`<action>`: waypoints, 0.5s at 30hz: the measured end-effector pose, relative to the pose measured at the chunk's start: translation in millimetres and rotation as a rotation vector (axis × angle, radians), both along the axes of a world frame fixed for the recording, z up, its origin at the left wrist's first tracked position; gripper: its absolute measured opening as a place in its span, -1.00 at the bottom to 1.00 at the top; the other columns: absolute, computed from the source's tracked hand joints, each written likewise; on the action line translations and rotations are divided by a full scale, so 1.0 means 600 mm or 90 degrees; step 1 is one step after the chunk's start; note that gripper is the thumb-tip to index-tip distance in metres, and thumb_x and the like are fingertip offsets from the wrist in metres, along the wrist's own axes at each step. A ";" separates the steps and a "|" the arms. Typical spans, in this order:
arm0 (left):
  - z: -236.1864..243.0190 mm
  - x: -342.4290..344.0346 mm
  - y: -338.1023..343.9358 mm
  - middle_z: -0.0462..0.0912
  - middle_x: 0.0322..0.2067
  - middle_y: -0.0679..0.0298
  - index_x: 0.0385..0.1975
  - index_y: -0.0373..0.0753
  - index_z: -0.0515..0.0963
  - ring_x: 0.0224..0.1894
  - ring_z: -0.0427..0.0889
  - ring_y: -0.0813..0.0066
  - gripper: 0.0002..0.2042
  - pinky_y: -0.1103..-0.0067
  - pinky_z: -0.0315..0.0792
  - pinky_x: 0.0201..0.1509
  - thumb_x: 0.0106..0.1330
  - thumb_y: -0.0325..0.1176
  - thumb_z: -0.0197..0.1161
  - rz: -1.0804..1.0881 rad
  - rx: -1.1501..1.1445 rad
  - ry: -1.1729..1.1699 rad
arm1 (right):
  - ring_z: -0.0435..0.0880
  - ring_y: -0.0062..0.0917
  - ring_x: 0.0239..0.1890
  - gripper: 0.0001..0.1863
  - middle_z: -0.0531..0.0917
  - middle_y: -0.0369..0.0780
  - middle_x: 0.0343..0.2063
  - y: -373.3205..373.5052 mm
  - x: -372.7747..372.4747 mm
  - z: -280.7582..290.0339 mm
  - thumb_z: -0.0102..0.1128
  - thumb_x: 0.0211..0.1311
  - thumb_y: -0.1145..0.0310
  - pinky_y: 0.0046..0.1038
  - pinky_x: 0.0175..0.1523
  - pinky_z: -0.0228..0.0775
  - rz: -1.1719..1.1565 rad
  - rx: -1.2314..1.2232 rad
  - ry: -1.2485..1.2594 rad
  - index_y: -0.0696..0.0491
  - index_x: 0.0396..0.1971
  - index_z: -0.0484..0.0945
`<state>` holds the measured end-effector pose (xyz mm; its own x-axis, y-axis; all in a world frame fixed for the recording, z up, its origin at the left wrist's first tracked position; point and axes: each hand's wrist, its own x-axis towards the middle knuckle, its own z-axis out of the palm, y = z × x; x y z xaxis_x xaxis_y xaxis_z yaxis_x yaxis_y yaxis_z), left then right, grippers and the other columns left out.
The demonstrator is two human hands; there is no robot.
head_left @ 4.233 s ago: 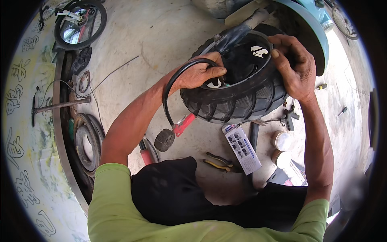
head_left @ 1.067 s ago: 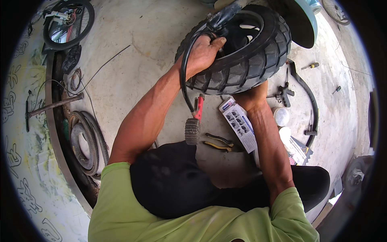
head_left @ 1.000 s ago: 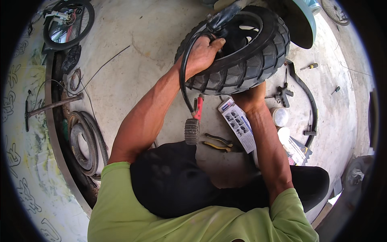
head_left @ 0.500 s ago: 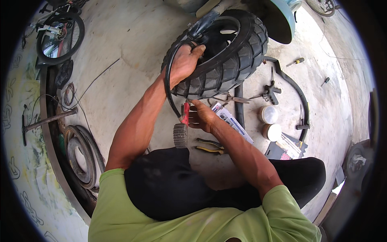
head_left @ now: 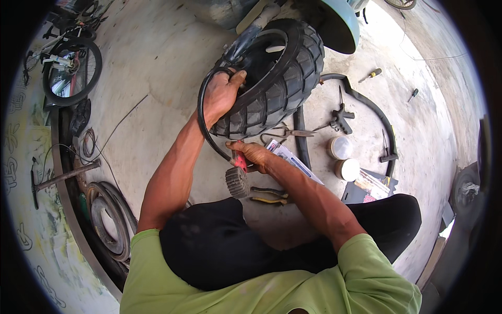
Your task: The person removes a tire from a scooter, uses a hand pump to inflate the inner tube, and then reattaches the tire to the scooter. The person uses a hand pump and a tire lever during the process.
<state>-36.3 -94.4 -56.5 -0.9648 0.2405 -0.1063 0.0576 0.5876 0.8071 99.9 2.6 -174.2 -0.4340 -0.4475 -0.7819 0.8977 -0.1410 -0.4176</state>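
Observation:
A chunky black tyre (head_left: 277,102) on its wheel stands upright ahead of me, under a pale blue fender (head_left: 340,26). At its rim, my left hand (head_left: 222,97) closes round the end of a black hose (head_left: 202,118), thumb on top; its fingertips are hidden. The hose loops down beside my left wrist to a red-handled tire inflator (head_left: 239,161) with a grey ribbed end (head_left: 237,182). My right hand (head_left: 253,154) is wrapped round the red handle, just below the tyre. Yellow-handled pliers (head_left: 269,196) lie beneath it on the floor.
Scissors (head_left: 293,133), a printed packet (head_left: 293,159), two round tubs (head_left: 341,148), a black T-handled tool (head_left: 342,119) and a black inner tube (head_left: 368,103) lie to the right. Screwdrivers (head_left: 374,73) are beyond. Leftward are a T-bar (head_left: 65,175), old tyres (head_left: 107,214) and a bicycle wheel (head_left: 73,70).
My right fingers have closed round the inflator's handle, and its ribbed end has tilted. My left hand stays at the rim. The whole view has shifted slightly.

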 end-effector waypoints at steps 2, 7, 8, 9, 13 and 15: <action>0.000 0.001 0.001 0.63 -0.47 0.21 -0.26 -0.37 0.69 -0.37 0.54 0.45 -0.57 0.41 0.41 -0.20 0.55 -0.04 0.18 -0.003 0.010 -0.008 | 0.81 -0.66 -0.29 -0.50 0.64 -0.44 -0.36 -0.001 0.002 -0.009 0.54 0.10 -0.16 -0.39 -0.16 0.46 -0.013 0.010 -0.003 -0.12 -0.23 0.54; -0.003 0.000 0.000 0.63 -0.46 0.24 -0.25 -0.37 0.66 -0.38 0.54 0.47 -0.59 0.44 0.41 -0.21 0.56 -0.08 0.16 -0.007 0.012 -0.013 | 0.82 -0.58 -0.33 -0.59 0.69 -0.38 -0.33 -0.006 0.008 -0.031 0.51 0.17 -0.02 -0.33 -0.19 0.49 -0.055 -0.018 0.020 -0.04 -0.20 0.60; -0.004 -0.002 0.000 0.63 -0.46 0.24 -0.25 -0.37 0.66 -0.39 0.54 0.48 -0.60 0.44 0.41 -0.21 0.56 -0.08 0.15 -0.010 0.007 -0.013 | 0.82 -0.57 -0.33 -0.60 0.69 -0.38 -0.34 -0.008 0.010 -0.039 0.50 0.18 -0.01 -0.33 -0.19 0.49 -0.070 -0.028 0.024 -0.04 -0.20 0.60; -0.004 -0.003 -0.001 0.63 -0.46 0.25 -0.25 -0.37 0.66 -0.39 0.54 0.48 -0.60 0.44 0.41 -0.21 0.56 -0.08 0.15 -0.013 0.001 -0.012 | 0.82 -0.56 -0.33 -0.61 0.69 -0.38 -0.34 -0.010 0.012 -0.046 0.50 0.19 0.00 -0.33 -0.20 0.49 -0.085 -0.040 0.029 -0.04 -0.20 0.60; -0.008 -0.004 -0.008 0.67 -0.41 0.20 -0.22 -0.37 0.66 -0.33 0.58 0.42 -0.59 0.42 0.44 -0.16 0.57 -0.07 0.13 -0.031 0.028 -0.012 | 0.83 -0.54 -0.31 -0.61 0.68 -0.37 -0.34 -0.012 0.011 -0.047 0.50 0.19 0.01 -0.37 -0.25 0.49 -0.083 -0.037 0.018 -0.05 -0.20 0.59; -0.007 -0.005 -0.012 0.74 -0.34 0.09 -0.21 -0.35 0.68 -0.25 0.68 0.27 -0.59 0.36 0.49 -0.08 0.57 -0.07 0.13 -0.033 0.030 -0.013 | 0.83 -0.54 -0.30 -0.61 0.67 -0.37 -0.35 -0.006 0.012 -0.028 0.51 0.19 0.02 -0.38 -0.28 0.49 -0.081 -0.008 0.014 -0.05 -0.19 0.58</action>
<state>-39.1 -101.6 -60.7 -0.9485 0.2959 -0.1130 0.0707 0.5455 0.8351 107.1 -0.7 -191.0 -0.5040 -0.3975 -0.7668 0.8633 -0.2576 -0.4339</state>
